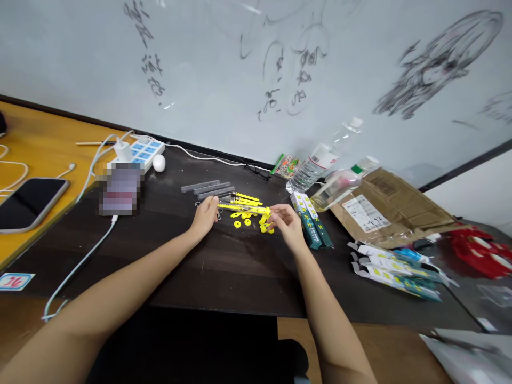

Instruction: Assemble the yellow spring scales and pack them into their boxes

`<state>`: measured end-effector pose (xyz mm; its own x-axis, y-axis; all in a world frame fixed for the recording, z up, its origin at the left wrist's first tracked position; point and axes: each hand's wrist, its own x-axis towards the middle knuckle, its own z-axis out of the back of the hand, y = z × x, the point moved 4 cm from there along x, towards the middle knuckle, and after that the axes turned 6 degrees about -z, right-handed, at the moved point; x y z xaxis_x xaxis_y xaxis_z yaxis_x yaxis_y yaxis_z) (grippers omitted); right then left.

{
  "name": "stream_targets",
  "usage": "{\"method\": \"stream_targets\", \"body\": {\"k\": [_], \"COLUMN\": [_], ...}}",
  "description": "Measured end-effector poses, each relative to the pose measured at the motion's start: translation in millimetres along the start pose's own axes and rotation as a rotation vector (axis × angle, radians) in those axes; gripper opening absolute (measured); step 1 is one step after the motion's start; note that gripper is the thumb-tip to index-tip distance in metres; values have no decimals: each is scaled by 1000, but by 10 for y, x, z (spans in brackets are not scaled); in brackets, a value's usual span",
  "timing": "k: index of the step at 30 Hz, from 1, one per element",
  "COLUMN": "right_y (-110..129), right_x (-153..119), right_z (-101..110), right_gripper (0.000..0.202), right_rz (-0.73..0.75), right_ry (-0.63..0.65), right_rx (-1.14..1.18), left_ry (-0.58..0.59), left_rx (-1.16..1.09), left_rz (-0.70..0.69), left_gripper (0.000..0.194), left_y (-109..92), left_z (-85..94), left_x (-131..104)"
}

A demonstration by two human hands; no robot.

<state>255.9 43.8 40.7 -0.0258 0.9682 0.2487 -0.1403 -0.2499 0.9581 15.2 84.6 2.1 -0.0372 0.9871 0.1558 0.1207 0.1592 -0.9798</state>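
Between both hands lies a yellow spring scale with a clear tube, held nearly level above the dark table. My left hand is closed on its left end, thumb and fingers pinched together. At the yellow right end, my right hand has its fingertips closed around the cap. Small yellow round parts lie scattered just below the scale. Several yellow rods sit behind it. Clear grey tubes rest side by side further back. Thin metal hooks near my left fingers are partly hidden.
Upright cartons stand right of my right hand, with opened cartons beyond. Two bottles and a brown parcel are behind. At left are a charging phone, power strip and another phone.
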Motion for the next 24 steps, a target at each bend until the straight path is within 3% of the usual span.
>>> {"method": "stream_targets", "body": {"k": [18,24], "right_y": [-18,-9], "right_x": [-3,10], "right_z": [-75,-54], "right_gripper": [28,33], "right_rz": [-44,-56], "right_ry": [15,-5], "right_rx": [127,155], "left_ry": [72,154], "left_rx": [21,24], "left_rz": [28,48], "left_gripper": [35,40], "left_y": [-34,-79], "left_z": [-59,-83], "left_x": [-52,-73]}}
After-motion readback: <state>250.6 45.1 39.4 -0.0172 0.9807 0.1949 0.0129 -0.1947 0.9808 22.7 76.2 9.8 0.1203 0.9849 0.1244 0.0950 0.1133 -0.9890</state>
